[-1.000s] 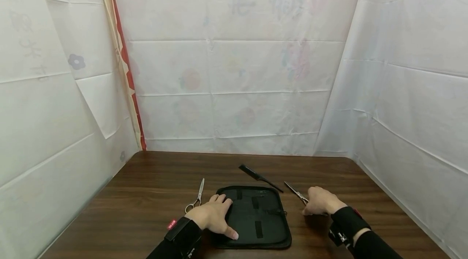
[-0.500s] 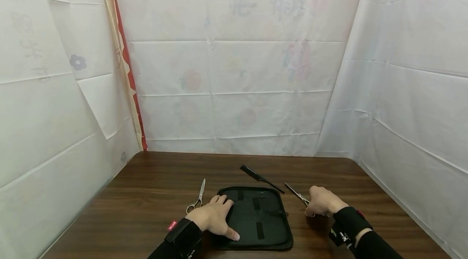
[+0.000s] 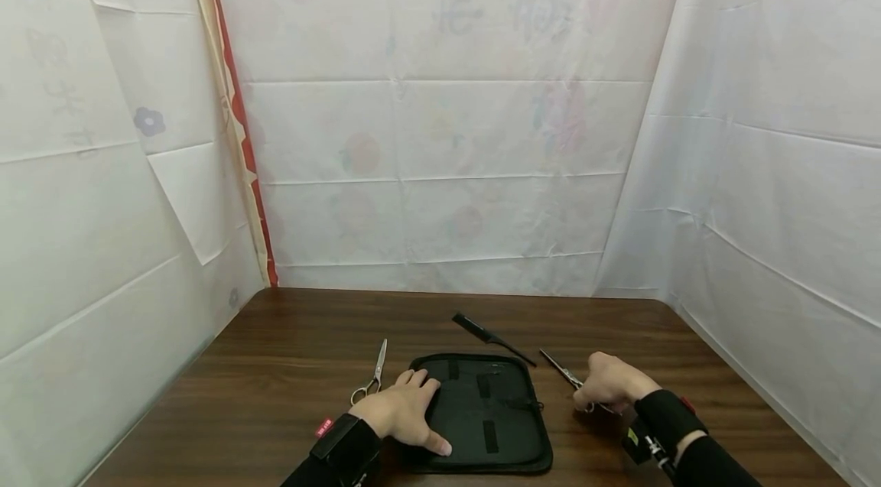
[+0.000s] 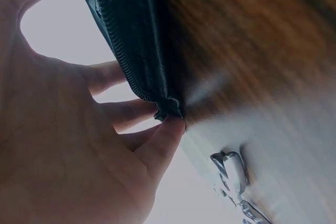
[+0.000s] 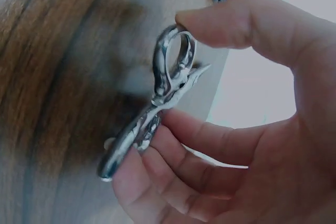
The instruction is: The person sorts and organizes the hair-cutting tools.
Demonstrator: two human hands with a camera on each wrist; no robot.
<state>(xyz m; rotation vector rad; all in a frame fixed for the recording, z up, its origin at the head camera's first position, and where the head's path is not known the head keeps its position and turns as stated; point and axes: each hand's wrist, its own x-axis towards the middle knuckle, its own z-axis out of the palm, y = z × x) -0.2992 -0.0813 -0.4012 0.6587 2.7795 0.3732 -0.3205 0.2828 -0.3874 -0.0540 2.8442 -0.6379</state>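
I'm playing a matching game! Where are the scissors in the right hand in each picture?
Head: held scissors at lower right, gripped by the right hand.
Left wrist: not there; those at lower right are the other scissors.
Right wrist: held scissors just left of the middle.
Shared landmark: brown wooden table.

Left hand: laid back upward, its fingers extended forward and its thumb spread well apart from them, its wrist wrapped in a black band, and its black-sleeved left forearm angled inward from the lower edge of the head view. Right hand: positioned well apart from the left, its back turned upward in the head view, its thumb opposed to curled fingers in a grip, its wrist likewise banded in black, its black-sleeved right forearm slanted in from the lower right.
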